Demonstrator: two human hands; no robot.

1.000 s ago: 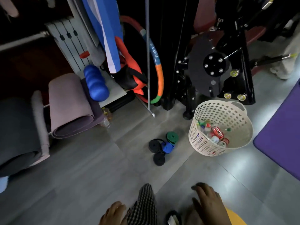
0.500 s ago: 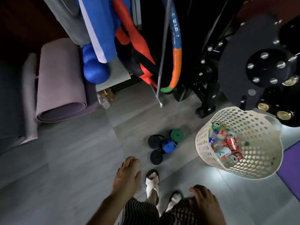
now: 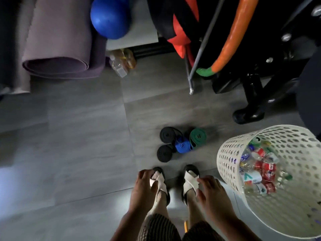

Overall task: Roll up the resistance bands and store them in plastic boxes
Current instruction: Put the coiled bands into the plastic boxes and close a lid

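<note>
On the floor (image 3: pixel 78 136), four rolled bands (image 3: pixel 181 146) lay clustered near the basket (image 3: pixel 225 162). Left hand (image 3: pixel 144 186) and right hand (image 3: pixel 211 193) hung low, each grip spread and empty, probably positioned for pickup.

Dim room over grey floor tiles (image 3: pixel 78 136), pale glare at lower left. Along the far edge: rolled mauve exercise mat (image 3: pixel 57 40), blue foam roller (image 3: pixel 109 20), clear plastic bottle (image 3: pixel 119 66), grey metal pole (image 3: pixel 205 47), orange-and-green hoop (image 3: pixel 232 40), black machine foot (image 3: pixel 250 112). At right, perforated white basket (image 3: pixel 229 159) of cans and bottles (image 3: pixel 260 167).
</note>
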